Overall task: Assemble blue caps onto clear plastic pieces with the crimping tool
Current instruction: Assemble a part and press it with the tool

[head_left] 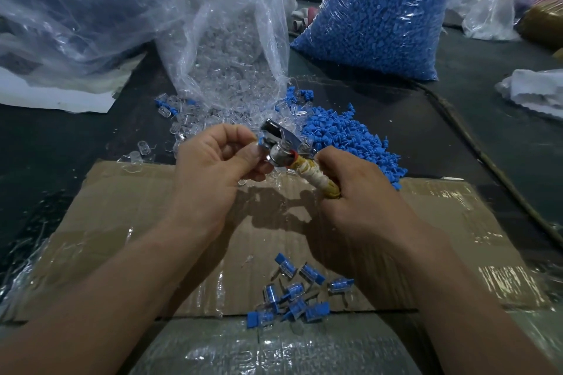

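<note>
My right hand [350,189] grips the tape-wrapped handle of the metal crimping tool [280,143], whose shiny head points up and left. My left hand [216,167] pinches a small piece with a blue cap [261,141] right at the tool's jaws; the clear part is mostly hidden by my fingers. A loose heap of blue caps [344,137] lies just beyond the tool on the right. Clear plastic pieces [189,122] spill from an open bag [231,49] behind my left hand. Several finished capped pieces [292,292] lie on the cardboard near me.
A taped cardboard sheet [137,222] covers the dark table under my hands. A full bag of blue caps [377,12] stands at the back right, a large crumpled plastic bag [76,9] at the back left. White cloth [536,88] lies at the right edge.
</note>
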`<state>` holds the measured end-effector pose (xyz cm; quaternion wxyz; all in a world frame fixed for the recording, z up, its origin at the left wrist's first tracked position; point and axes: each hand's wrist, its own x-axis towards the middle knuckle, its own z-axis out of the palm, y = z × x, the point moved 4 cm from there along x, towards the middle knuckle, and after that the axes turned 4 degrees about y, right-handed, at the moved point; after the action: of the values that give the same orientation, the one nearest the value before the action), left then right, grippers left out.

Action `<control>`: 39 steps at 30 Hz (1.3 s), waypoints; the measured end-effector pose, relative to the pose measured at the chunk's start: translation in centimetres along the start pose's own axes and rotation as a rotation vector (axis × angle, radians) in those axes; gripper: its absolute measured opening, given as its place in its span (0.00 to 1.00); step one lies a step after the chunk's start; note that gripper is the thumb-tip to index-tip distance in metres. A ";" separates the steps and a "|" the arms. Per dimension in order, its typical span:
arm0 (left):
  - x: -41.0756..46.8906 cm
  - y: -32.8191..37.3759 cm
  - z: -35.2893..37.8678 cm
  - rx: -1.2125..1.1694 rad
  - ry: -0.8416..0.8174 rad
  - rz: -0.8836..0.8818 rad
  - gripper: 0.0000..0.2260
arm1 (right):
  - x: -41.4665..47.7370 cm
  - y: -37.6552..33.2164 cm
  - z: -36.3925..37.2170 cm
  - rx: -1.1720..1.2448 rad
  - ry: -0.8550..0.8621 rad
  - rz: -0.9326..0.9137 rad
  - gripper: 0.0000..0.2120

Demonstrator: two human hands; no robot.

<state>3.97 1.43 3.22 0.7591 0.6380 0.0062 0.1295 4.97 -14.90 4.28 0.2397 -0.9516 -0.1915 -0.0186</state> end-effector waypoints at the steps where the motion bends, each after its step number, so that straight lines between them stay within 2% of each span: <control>1: 0.0 0.1 0.0 0.009 0.000 0.004 0.06 | 0.0 0.0 0.0 0.006 0.007 0.002 0.10; 5: -0.1 0.2 -0.1 0.041 0.005 0.018 0.07 | -0.1 -0.2 -0.3 0.015 0.028 -0.008 0.10; 10: -0.2 0.2 -0.2 0.047 0.015 0.023 0.06 | -0.1 -0.3 -0.5 -0.015 0.064 -0.025 0.15; 12: -0.2 0.1 -0.4 0.054 0.020 0.018 0.06 | -0.1 -0.3 -0.3 -0.031 0.061 -0.033 0.13; 14: 0.0 0.0 -0.4 0.045 0.029 -0.006 0.07 | -0.1 -0.1 -0.1 -0.040 0.052 -0.025 0.10; 18: 0.2 -0.2 -0.4 0.028 0.029 -0.094 0.07 | 0.0 0.9 -0.4 -0.049 0.100 0.007 0.15; 20: 0.1 -0.5 -0.3 0.077 -0.049 -0.199 0.05 | 0.1 1.6 -0.9 -0.059 0.155 0.047 0.16; 22: -0.4 -0.7 0.1 0.179 -0.200 -0.284 0.05 | 0.2 2.3 -1.4 -0.060 0.194 0.096 0.17; 25: -1.2 -0.6 1.1 0.356 -0.400 -0.261 0.06 | 0.2 2.7 -1.5 -0.067 0.195 0.126 0.17; 30: -1.8 -0.7 1.8 0.500 -0.596 -0.277 0.08 | 0.3 2.3 -0.9 -0.103 0.122 0.122 0.19; 35: -2.6 -0.8 2.2 0.539 -0.808 -0.315 0.05 | 0.3 1.8 -0.5 -0.144 0.061 0.085 0.23; 37: -2.6 -0.2 2.2 0.463 -0.761 -0.276 0.03 | 0.3 1.8 -0.3 -0.140 0.032 0.086 0.25; 39: -2.0 0.4 1.7 0.297 -0.536 -0.262 0.03 | 0.2 1.7 -0.3 -0.138 0.011 0.092 0.26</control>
<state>2.25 -0.57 3.64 0.6425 0.7468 -0.0932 -0.1440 5.85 -16.37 3.79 0.1752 -0.9736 -0.1443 -0.0258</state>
